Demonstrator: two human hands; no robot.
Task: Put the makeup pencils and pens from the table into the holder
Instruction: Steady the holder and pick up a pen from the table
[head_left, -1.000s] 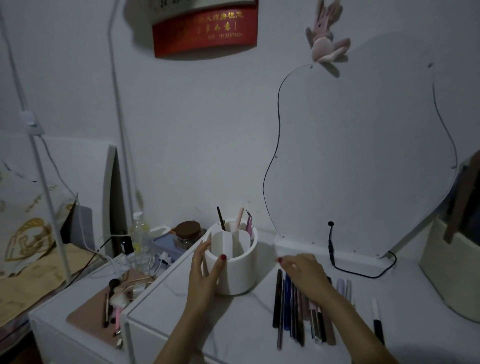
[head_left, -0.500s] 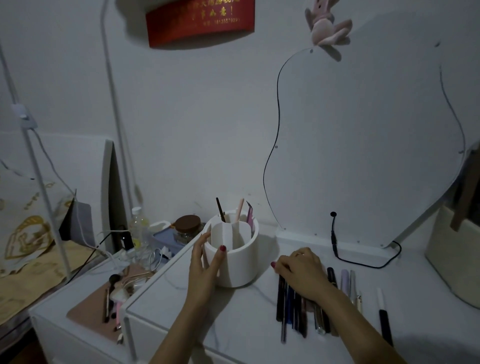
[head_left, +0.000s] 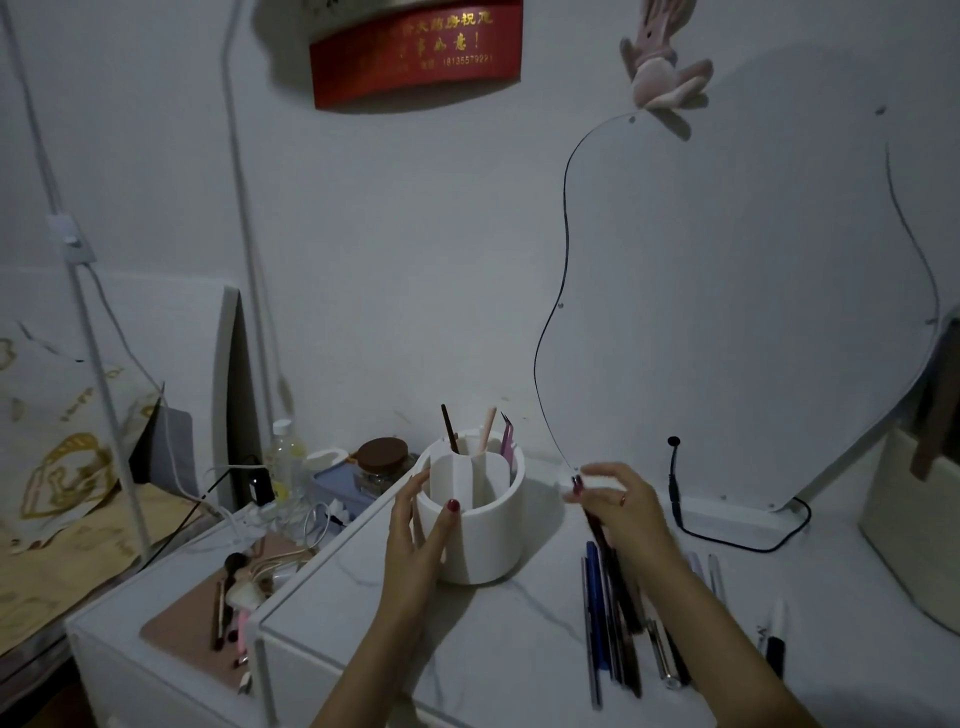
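Observation:
A round white holder (head_left: 483, 540) with inner dividers stands on the white table (head_left: 467, 654). A brown pencil, a pink pen and purple tweezers stick up from its back compartments. My left hand (head_left: 415, 540) wraps around the holder's left side, thumb on the front rim. My right hand (head_left: 621, 501) is raised just right of the holder, fingertips pinched on one dark pencil (head_left: 589, 512) that slants down toward the table. A row of several dark and blue pencils and pens (head_left: 610, 623) lies on the table below that hand. Paler pens (head_left: 717, 577) and a black-and-white pen (head_left: 775, 639) lie further right.
A large curvy mirror (head_left: 737, 291) leans on the wall behind, with a black cable (head_left: 727, 540) along its base. A woven basket (head_left: 914, 525) stands at right. A lower side cabinet at left holds brushes on a pink mat (head_left: 208, 629), a jar (head_left: 382, 465), a bottle and cables.
My right hand rose from lying flat on the row of pencils and now pinches one dark pencil, lifted toward the holder. My left hand stayed on the holder.

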